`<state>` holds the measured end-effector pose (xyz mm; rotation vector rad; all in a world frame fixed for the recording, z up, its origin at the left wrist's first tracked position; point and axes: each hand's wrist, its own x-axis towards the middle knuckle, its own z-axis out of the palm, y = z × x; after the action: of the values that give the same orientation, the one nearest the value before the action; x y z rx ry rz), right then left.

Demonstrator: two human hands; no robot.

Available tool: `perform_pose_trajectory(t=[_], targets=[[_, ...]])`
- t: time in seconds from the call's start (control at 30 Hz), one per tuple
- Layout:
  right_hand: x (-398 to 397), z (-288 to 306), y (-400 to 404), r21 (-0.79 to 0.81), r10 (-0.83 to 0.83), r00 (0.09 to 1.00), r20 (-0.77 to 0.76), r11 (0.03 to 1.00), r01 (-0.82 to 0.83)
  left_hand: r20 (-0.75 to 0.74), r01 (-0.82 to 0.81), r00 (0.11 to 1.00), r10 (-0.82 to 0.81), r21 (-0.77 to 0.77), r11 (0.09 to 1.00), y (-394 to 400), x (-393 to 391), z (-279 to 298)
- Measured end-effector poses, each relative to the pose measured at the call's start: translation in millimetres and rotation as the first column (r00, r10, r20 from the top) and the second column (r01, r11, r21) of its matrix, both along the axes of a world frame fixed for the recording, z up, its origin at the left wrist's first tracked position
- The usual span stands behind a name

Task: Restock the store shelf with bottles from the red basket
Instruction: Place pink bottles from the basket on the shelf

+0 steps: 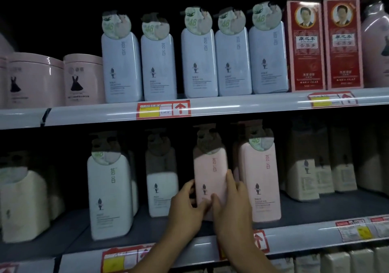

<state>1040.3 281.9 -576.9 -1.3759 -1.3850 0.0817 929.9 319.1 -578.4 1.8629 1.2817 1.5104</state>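
Head view: left hand and right hand clasp a pink bottle upright near the lower shelf's front edge.

Both forearms bare, no sleeves/rings visible.

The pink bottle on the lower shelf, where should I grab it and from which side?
Grip the pink bottle by its two narrow side walls, low on the body, coming straight in from the front. It stands upright, tall and flat, with neighbours close beside it; the pump top sits in shadow under the shelf above. The left hand and right hand hold it this way.
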Motion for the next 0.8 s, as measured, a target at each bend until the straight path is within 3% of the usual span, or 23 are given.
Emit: perform_pose_trajectory(t=[0.27,0.63,0.8], targets=[[5,-3,10,-0.039,0.014,0.994,-0.105,0.999,-0.018,-0.028,-0.170,0.985,0.171,0.047,0.984,7,16,-4],[2,3,11,-0.088,0.018,0.990,-0.142,0.996,-0.031,-0.039,-0.227,0.973,0.226,-0.019,0.974,4,20,-2],[-1,-1,-17,-0.009,0.035,0.996,-0.085,0.999,-0.036,0.070,-0.190,0.980,0.184,0.096,0.977,-28,10,7]])
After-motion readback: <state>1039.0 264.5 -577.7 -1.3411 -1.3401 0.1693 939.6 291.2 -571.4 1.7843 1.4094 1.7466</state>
